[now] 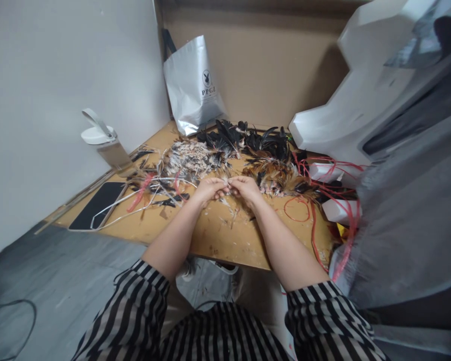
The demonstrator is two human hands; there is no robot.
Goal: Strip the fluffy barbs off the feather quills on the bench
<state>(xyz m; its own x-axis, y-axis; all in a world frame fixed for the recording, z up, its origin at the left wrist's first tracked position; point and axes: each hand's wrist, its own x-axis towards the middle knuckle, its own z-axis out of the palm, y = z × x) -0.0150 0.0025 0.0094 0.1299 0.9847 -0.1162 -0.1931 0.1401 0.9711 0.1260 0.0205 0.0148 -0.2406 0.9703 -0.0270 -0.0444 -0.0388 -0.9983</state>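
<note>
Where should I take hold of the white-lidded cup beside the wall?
Probably by its strap handle, hooked from above, because the loop rises over the white lid. Come in from the right: the wall stands to the cup's left. Stay high, since feathers lie on the table on that side.

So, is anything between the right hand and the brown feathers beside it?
Nothing visible: the brown feathers lie just to the right of the right hand; the red string lies farther right, off that path.
</note>
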